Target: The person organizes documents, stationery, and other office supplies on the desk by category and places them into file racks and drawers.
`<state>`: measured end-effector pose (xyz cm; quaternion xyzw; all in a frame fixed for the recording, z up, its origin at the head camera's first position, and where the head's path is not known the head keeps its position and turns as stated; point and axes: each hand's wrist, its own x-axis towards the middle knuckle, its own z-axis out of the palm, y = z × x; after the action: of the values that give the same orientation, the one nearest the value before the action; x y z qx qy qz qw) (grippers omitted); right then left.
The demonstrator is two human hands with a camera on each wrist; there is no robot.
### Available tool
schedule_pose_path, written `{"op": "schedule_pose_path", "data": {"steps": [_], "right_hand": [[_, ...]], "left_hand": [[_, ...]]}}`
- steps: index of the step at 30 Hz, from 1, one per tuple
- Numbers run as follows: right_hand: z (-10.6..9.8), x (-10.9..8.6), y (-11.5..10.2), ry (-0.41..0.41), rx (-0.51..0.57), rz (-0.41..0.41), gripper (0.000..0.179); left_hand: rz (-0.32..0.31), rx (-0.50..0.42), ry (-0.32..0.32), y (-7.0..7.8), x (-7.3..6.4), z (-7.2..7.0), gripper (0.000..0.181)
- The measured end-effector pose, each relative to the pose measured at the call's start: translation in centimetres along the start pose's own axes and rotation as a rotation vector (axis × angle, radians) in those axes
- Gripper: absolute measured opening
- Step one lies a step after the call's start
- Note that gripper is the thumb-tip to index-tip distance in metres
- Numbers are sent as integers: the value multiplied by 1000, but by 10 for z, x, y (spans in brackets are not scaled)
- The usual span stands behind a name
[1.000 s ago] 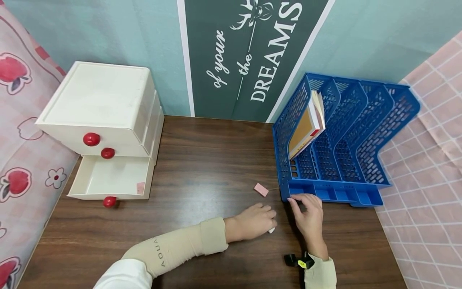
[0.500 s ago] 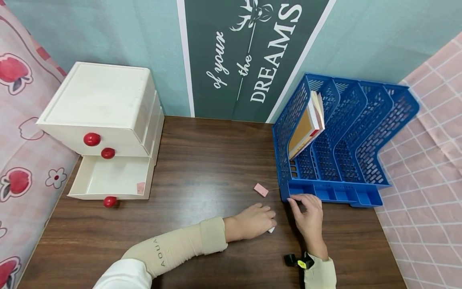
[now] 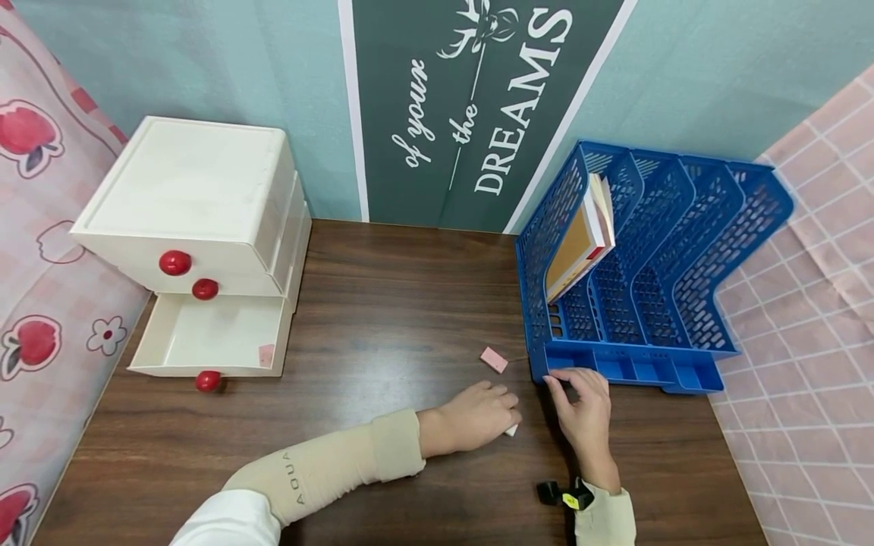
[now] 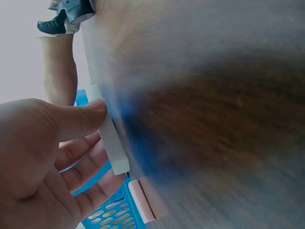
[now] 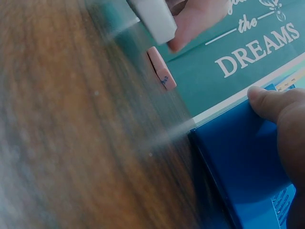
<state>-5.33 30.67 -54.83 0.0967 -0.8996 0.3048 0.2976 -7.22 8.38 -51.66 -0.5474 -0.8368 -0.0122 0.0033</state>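
Observation:
My left hand (image 3: pixel 471 418) is over the tabletop, holding a white eraser (image 4: pixel 113 145) between thumb and fingers. In the head view only an end of that eraser (image 3: pixel 511 430) shows below the fingertips. My right hand (image 3: pixel 586 413) pinches the front left corner of the blue file rack (image 3: pixel 631 348). Its thumb lies on the rack's rim in the right wrist view, where the other fingers are hidden. Just beyond the left hand, a pink eraser (image 3: pixel 494 360) lies on the table, a blue mark on its end showing in the right wrist view.
Books (image 3: pixel 579 246) lean in the rack's leftmost slot. On the left stands a white drawer unit (image 3: pixel 184 178) with red knobs. Its bottom drawer (image 3: pixel 205 334) is pulled out, with a small pink piece (image 3: pixel 266 354) at its right front corner.
My left hand and forearm have shifted very slightly to the left with the white eraser. The right hand stays at the rack's corner.

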Motion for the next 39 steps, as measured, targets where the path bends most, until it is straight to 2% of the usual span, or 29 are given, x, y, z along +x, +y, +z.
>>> {"op": "schedule_pose_path", "data": {"steps": [8, 16, 31, 39], "right_hand": [[-1, 0, -1, 1, 2, 3, 14], [-1, -2, 0, -7, 11, 3, 14], [-2, -1, 0, -27, 7, 31, 10], [-1, -1, 0, -13, 13, 12, 11]], "left_hand": [[-106, -6, 15, -5, -10, -18, 22], [-152, -37, 6, -15, -27, -36, 23], [-214, -93, 41, -49, -73, -69, 24], [-262, -196, 65, -70, -103, -92, 24]]}}
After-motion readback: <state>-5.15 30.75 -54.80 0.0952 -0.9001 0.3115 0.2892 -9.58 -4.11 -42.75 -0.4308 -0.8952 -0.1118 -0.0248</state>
